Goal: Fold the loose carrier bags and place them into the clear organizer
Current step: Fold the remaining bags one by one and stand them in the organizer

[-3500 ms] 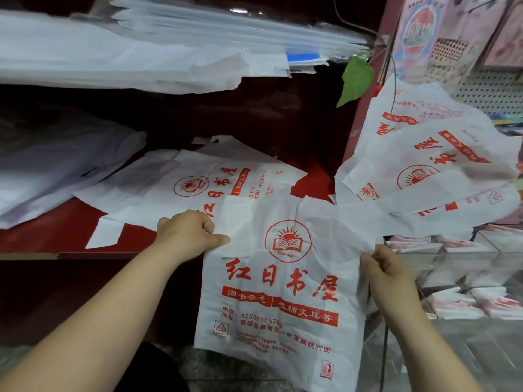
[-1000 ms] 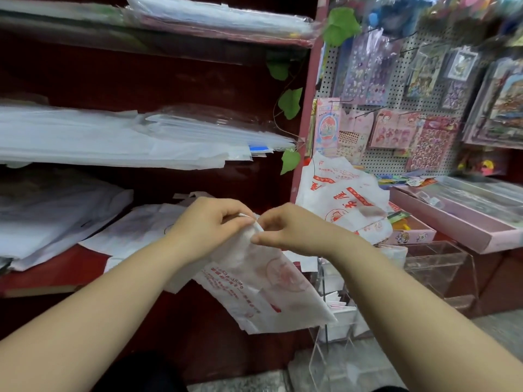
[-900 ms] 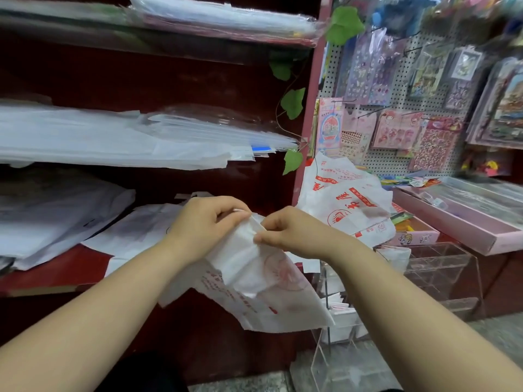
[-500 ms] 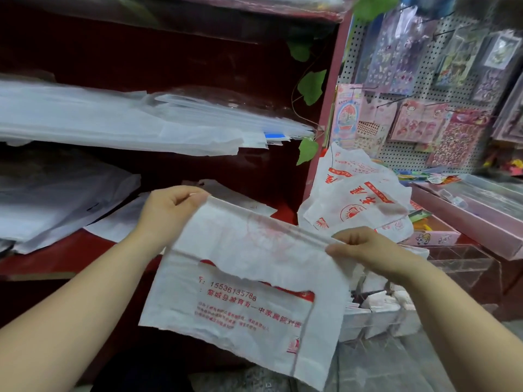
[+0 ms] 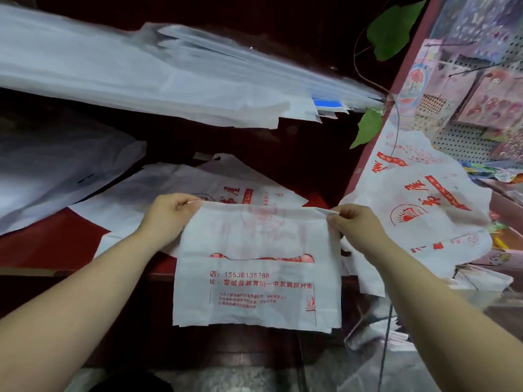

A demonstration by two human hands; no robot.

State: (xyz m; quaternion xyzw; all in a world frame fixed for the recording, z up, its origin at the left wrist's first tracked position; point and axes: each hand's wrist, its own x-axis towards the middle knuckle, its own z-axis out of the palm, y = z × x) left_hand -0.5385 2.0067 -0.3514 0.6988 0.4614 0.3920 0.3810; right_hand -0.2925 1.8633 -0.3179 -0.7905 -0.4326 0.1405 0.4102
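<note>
1. A folded carrier bag (image 5: 257,264), white with red print and a phone number line, hangs in the air at the middle of the view. Its top fold is stretched level between the two hands, in front of the red shelf (image 5: 42,241).
2. The left hand (image 5: 169,213) pinches the bag's top corner on the 9 o'clock side, thumb against curled fingers.
3. The right hand (image 5: 353,227) pinches the opposite top corner on the 3 o'clock side in the same way.
4. At 12 o'clock from the held bag, behind it, loose carrier bags (image 5: 220,188) lie flat on the red shelf, overlapping one another.
5. At 2 to 3 o'clock a crumpled heap of bags (image 5: 424,210) with the same red print spills down beside the right hand.
6. The clear organizer (image 5: 368,323) sits at 4 to 5 o'clock, below that heap and partly behind the right forearm. It is blurred. Small folded white bags (image 5: 478,281) show there, but which compartments they fill cannot be told.
7. At 11 o'clock, stacked white sheets (image 5: 141,80) lie on a higher shelf. Green leaves (image 5: 393,29) hang at 1 o'clock. A pegboard (image 5: 458,140) with hanging packets stands at 2 o'clock.
</note>
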